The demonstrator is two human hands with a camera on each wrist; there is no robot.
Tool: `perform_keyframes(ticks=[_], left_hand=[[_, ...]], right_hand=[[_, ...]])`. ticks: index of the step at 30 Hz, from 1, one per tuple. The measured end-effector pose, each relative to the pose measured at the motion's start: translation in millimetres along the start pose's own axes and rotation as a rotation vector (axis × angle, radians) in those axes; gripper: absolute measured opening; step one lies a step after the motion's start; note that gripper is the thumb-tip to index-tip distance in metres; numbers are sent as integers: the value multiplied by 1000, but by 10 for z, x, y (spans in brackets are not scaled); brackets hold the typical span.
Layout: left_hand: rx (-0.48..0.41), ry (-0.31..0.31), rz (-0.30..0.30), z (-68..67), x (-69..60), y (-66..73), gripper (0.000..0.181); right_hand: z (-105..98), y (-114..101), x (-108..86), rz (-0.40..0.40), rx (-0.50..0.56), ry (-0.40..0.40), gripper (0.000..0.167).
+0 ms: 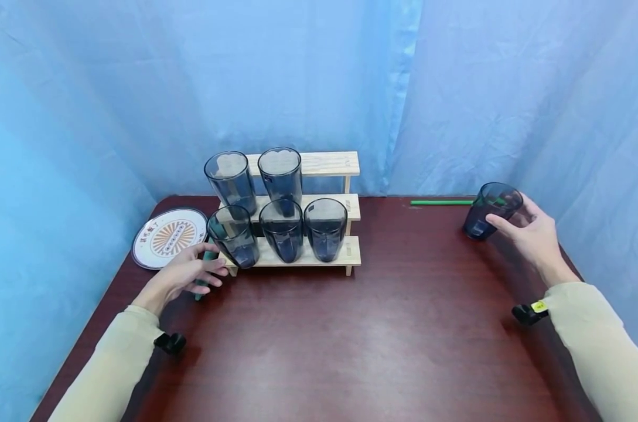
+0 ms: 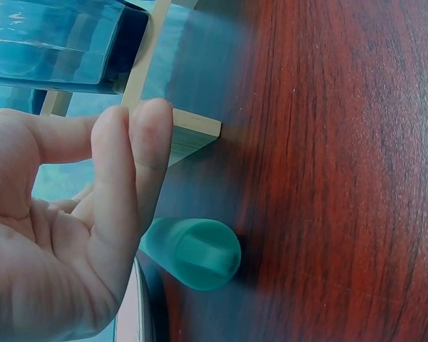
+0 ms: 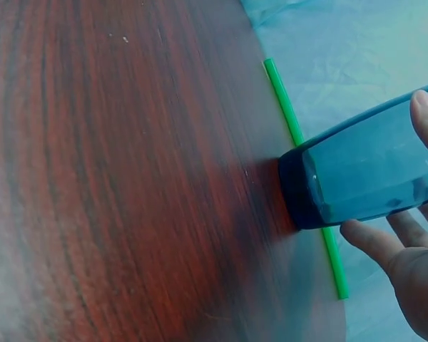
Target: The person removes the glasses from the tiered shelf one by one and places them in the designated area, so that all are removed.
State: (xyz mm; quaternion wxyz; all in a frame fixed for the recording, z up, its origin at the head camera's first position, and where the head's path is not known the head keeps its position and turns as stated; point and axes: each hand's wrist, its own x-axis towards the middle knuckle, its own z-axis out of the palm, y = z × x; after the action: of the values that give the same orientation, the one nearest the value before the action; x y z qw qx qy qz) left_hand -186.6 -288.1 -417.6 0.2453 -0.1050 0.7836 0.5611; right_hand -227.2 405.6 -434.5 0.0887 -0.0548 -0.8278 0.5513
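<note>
At the right of the table, my right hand grips a dark tinted drinking glass, thumb on the near side. In the right wrist view the glass is upright, with its base at the tabletop. My left hand is by the left end of a three-tier wooden rack, fingers loosely bent and holding nothing visible. Nearest to it is a tinted glass on the lowest tier. Two more glasses share that tier, and two others stand on the middle one.
A round white plate with an orange sunburst lies left of the rack. Between plate and rack is a teal object with a rounded end, partly behind my left hand. A thin green stick lies along the table's back edge, before blue curtains.
</note>
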Motion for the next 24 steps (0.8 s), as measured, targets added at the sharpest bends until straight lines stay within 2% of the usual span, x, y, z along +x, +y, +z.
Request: perform_keyframes(ticks=[6, 14, 19, 24], left_hand=[[-1, 0, -6, 5, 3, 7, 56], [2, -8, -3, 13, 0, -7, 58], [-4, -11, -2, 9, -7, -17, 56], [-7, -12, 10, 13, 3, -9, 54]], right_hand=[[15, 39, 21, -15, 143, -41, 83], [-2, 97, 31, -21, 80, -44, 83], [13, 114, 33, -30, 89, -46, 82], [10, 97, 39, -42, 27, -46, 81]])
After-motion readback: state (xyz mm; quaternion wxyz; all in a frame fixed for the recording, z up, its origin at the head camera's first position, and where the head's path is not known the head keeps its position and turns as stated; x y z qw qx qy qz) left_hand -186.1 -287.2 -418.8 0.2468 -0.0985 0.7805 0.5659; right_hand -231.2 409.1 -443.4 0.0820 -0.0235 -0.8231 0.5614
